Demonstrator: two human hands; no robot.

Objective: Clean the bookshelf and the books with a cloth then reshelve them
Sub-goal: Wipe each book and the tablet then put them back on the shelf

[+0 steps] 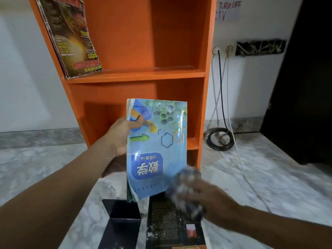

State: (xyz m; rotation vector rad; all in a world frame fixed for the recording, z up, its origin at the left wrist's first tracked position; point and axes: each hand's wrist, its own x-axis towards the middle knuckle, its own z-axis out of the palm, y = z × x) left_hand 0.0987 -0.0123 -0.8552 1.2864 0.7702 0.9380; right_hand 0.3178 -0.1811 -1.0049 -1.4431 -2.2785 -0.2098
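From the head camera I see the left forearm come in from the lower left and rise toward the middle of the frame, wrist a little bent. The left hand (120,136) grips a blue book (158,150) by its left edge: the thumb lies curled over the front cover, and the other fingers are hidden behind the book. The book is held off the floor, nearly upright with its cover facing me and its title upside down, in front of the lower compartment of the orange bookshelf (143,74). The right forearm enters from the lower right and points up and left. The right hand (211,200) is blurred. It holds a bunched pale cloth (188,186) against the book's lower right corner. Its fingers look closed round the cloth, though the blur keeps me from telling how each one lies. On the upper shelf a magazine (70,36) leans against the left wall of the bookshelf, and the rest of that shelf shows bare orange board. Below the hands, on the marbled floor (269,177), a black bookend (122,223) stands just beside a dark book (170,225) that lies flat. To the right of the bookshelf, cables (220,139) hang from wall sockets (222,50) and coil on the floor, and a handwritten note (230,8) is stuck on the wall above.
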